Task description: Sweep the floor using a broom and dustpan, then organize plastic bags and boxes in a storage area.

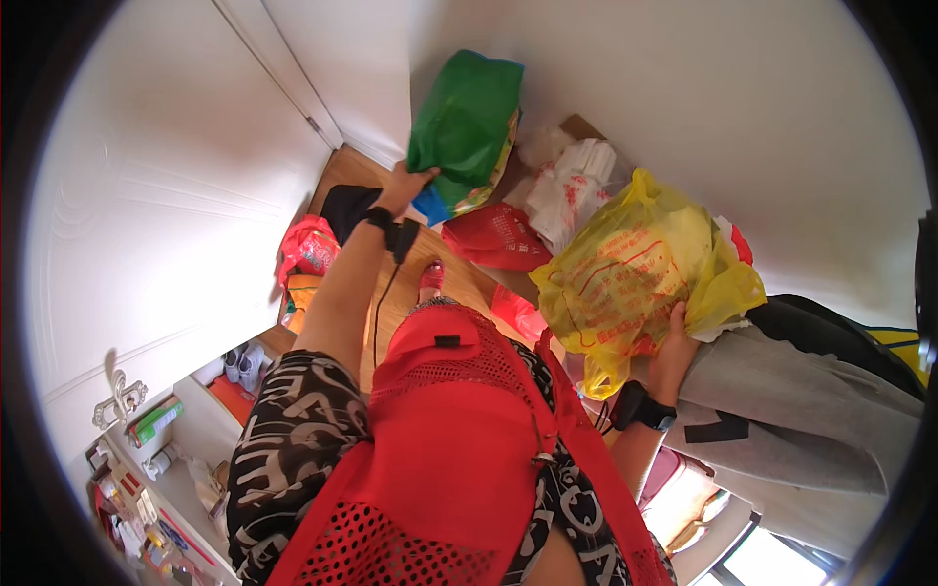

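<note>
My left hand (401, 186) grips the lower left edge of a large green bag (469, 121), which has a blue edge and a printed side. The bag is up against the white wall in the corner. My right hand (673, 355) holds a yellow translucent plastic bag (623, 267) with red print, its thumb on the near side and the other fingers hidden. Between the two bags lie a red bag (495, 236) with white writing and a white plastic bag (573, 192) with red marks.
A white door (176, 190) with an ornate handle (119, 399) stands at left. Beside it are a red plastic bag (309, 245) and a dark cloth item (348, 209) on the wooden floor (355, 170). Grey fabric (791, 410) lies at right. Shelves (192, 410) hold shoes (244, 364) at lower left.
</note>
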`<state>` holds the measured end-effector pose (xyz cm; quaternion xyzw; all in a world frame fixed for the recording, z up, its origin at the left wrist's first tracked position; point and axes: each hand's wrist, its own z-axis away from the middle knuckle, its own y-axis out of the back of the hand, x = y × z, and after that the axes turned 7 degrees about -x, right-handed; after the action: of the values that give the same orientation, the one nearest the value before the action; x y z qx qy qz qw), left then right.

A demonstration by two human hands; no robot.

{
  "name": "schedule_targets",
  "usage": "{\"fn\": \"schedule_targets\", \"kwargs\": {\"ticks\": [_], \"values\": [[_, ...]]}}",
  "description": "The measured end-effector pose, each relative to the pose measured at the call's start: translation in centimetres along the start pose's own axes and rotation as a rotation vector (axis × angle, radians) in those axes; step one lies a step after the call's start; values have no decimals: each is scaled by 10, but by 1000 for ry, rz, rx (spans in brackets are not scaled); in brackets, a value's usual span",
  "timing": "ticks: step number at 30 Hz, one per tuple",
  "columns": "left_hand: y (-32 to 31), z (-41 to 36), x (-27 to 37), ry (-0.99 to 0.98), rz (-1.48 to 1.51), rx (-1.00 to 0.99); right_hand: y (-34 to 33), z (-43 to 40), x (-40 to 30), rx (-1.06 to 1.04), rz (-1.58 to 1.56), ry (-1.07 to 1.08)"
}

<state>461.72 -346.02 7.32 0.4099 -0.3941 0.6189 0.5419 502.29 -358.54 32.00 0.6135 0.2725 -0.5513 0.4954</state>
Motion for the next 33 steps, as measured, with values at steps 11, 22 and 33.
{"fn": "schedule_targets", "kwargs": {"ticks": [11, 22, 33], "values": [[202, 231, -77, 46, -552, 213, 9, -20, 27, -102, -161, -14], [149, 228, -192, 390, -1067, -105, 19, -25, 51, -44, -168, -60], [-164, -54, -47, -188, -441, -263, 30, 16, 1, 108, 38, -50]]}}
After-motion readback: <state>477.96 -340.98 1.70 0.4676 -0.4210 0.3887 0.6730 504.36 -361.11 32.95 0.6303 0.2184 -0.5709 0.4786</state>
